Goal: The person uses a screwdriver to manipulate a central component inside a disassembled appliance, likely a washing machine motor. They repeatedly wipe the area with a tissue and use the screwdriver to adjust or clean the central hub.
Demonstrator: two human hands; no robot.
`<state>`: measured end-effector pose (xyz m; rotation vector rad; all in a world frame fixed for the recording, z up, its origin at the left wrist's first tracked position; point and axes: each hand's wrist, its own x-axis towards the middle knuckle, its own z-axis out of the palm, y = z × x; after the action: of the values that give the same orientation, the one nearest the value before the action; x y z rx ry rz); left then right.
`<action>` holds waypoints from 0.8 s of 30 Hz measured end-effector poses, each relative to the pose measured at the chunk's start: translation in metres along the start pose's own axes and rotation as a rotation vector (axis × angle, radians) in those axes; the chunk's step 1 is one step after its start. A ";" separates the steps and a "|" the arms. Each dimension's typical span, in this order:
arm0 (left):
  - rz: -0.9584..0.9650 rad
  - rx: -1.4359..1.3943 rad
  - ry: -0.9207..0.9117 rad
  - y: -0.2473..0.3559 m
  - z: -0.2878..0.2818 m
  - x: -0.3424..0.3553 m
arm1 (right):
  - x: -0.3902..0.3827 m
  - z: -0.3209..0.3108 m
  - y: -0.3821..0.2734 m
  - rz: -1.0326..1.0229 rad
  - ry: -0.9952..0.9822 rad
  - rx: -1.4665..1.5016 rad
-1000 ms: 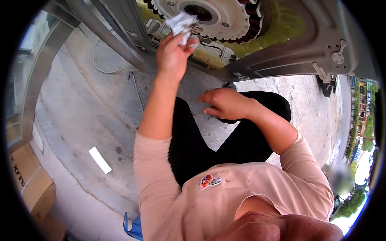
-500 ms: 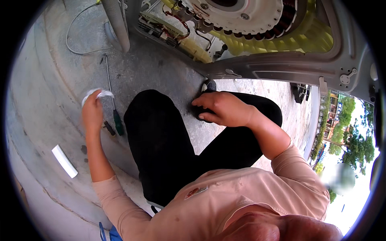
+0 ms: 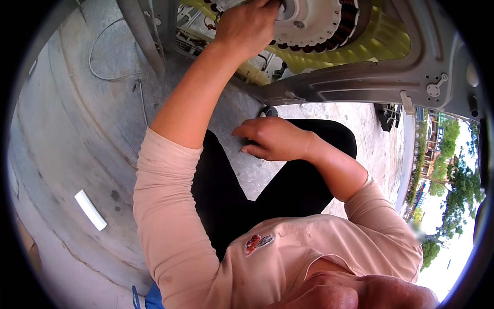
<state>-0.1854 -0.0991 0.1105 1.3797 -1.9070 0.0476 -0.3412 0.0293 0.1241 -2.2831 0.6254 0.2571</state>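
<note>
At the top, my left hand [image 3: 248,28] reaches to the hub of a round white motor [image 3: 314,33] with dark copper windings around its edge. Its fingers are closed at the hub, and a bit of white cloth [image 3: 281,12] shows by the fingertips; most of the cloth is hidden. The motor sits in the yellowish tub base of an opened grey machine cabinet [image 3: 355,85], which looks like a washing machine. My right hand [image 3: 280,138] hangs over my right thigh, fingers loosely apart and holding nothing.
A screwdriver's metal shaft [image 3: 143,103] lies on the concrete floor [image 3: 92,159], its handle hidden behind my left arm. Nearby are a white strip [image 3: 90,210] and a thin grey cable [image 3: 91,57]. A grey hose [image 3: 141,33] stands beside the cabinet. Wiring [image 3: 208,23] shows inside.
My left hand has swung from above the floor at the left up to the motor's hub, taking the white cloth along. My right hand has barely shifted. The view has moved slightly.
</note>
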 end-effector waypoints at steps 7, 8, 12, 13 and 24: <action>0.006 0.229 -0.525 0.006 -0.006 0.041 | -0.012 -0.008 0.004 0.003 0.041 0.009; -0.017 0.207 -0.580 0.005 -0.008 0.045 | -0.013 -0.009 0.005 -0.010 0.052 0.011; -0.163 -0.137 -0.710 0.009 -0.023 0.059 | -0.016 -0.018 0.006 -0.015 0.040 0.023; -0.207 -0.245 -0.732 0.011 -0.029 0.061 | -0.016 -0.019 0.006 -0.016 0.041 0.018; -0.732 -1.519 -0.531 -0.022 0.000 0.038 | -0.009 -0.033 0.000 -0.040 0.053 0.011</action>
<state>-0.1716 -0.1387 0.1245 0.8268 -1.0016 -1.8267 -0.3492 0.0088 0.1505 -2.2960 0.6066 0.1742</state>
